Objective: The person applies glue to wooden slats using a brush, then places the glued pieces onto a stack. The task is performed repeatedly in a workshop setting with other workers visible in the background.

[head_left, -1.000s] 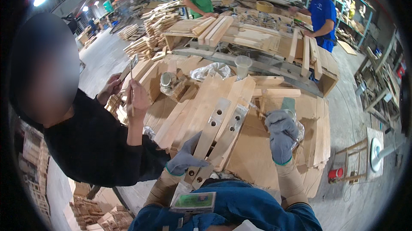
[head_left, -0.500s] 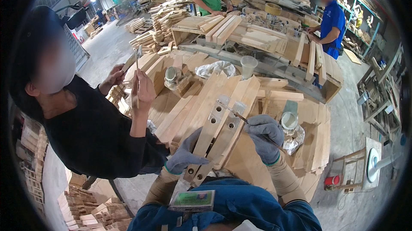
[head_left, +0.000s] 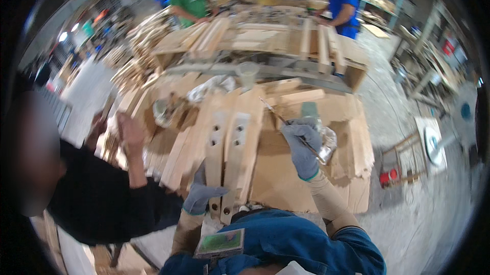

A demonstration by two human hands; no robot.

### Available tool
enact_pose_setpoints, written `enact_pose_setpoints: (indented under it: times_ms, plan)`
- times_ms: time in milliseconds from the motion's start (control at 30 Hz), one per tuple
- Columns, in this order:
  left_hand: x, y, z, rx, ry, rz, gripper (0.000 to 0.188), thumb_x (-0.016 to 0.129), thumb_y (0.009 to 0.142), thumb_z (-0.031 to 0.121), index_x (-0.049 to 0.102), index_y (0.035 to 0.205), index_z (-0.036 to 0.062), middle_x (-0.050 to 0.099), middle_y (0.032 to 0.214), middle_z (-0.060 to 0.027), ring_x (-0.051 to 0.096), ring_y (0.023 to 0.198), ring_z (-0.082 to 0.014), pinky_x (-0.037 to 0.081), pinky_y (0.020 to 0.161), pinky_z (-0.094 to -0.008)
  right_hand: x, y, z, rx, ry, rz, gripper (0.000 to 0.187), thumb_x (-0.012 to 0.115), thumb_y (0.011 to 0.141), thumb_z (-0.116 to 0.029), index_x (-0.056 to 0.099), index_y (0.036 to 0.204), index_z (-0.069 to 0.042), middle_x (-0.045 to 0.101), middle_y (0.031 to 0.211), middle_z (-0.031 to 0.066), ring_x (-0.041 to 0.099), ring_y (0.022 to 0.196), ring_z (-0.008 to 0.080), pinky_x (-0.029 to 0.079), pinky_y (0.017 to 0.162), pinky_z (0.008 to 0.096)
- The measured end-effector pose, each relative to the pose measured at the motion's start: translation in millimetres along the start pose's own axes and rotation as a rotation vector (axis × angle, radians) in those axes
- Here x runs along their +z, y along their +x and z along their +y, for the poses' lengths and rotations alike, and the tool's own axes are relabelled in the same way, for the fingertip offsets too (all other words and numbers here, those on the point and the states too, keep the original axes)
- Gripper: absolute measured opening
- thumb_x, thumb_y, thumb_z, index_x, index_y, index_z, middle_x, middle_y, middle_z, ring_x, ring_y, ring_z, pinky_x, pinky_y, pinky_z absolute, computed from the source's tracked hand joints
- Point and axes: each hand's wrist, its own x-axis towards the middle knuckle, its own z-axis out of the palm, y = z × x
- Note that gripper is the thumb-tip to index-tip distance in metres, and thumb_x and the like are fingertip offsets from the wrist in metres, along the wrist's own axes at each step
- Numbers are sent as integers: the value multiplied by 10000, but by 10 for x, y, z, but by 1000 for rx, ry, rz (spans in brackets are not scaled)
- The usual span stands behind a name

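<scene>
My left hand (head_left: pixel 200 193), in a grey-blue glove, grips two pale wooden strips side by side, its thumb lying across them. The left strip (head_left: pixel 215 150) and the right strip (head_left: pixel 234 155) each have dark round holes near both ends. A shiny pale patch shows around the far holes. My right hand (head_left: pixel 302 139), gloved alike, is closed on a thin paintbrush (head_left: pixel 275 113). Its tip points up and left, apart from the strips. Beside that hand, crumpled clear plastic (head_left: pixel 329 145) lies by a cup that the hand mostly hides.
More planks lie under the strips on the cardboard-covered table (head_left: pixel 275 188). A translucent cup (head_left: pixel 247 74) and a white bag (head_left: pixel 212 88) stand beyond. At left a co-worker's hand (head_left: pixel 131 132) is raised. Two people work at the far bench (head_left: pixel 347 60). A fan (head_left: pixel 434 145) is at right.
My right hand has drawn the brush off the strips' far ends, to the right. The strips now point more straight ahead. The whole view has shifted and blurred somewhat.
</scene>
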Motion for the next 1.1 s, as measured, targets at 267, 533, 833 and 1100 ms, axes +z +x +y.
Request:
enact_pose_setpoints:
  times_ms: [267,533,833,1100]
  plan:
    - [613,824,7,31,-125,9,503,578,717,76,452,1198,3,595,1020,-134,625,859,-235,542,747,-333,-340,-527,157,407,521,-124,523,494,907,-81,279,1380,-15,504,1231,141,513,1107,208,412,918,290]
    - [1318,1425,-17,-12,-200,-133,422,553,815,150,462,1202,9,589,994,-101,591,897,-214,501,808,-322,-602,-378,207,355,-100,-199,717,673,792,-88,265,1368,39,399,1352,128,391,1225,227,335,999,311]
    - [1113,2069,-122,-258,-695,-238,573,432,889,504,471,1191,17,585,1003,-123,595,896,-265,493,846,-399,-1278,1185,1599,448,-269,-61,596,719,693,-169,445,1199,-10,588,977,130,561,856,233,454,742,334]
    - [939,2400,30,-233,-336,-46,529,542,773,211,427,1249,13,578,989,-159,588,905,-277,507,813,-390,-786,2927,3631,520,-796,-230,403,604,756,-225,475,1048,21,609,936,254,589,910,385,433,788,463]
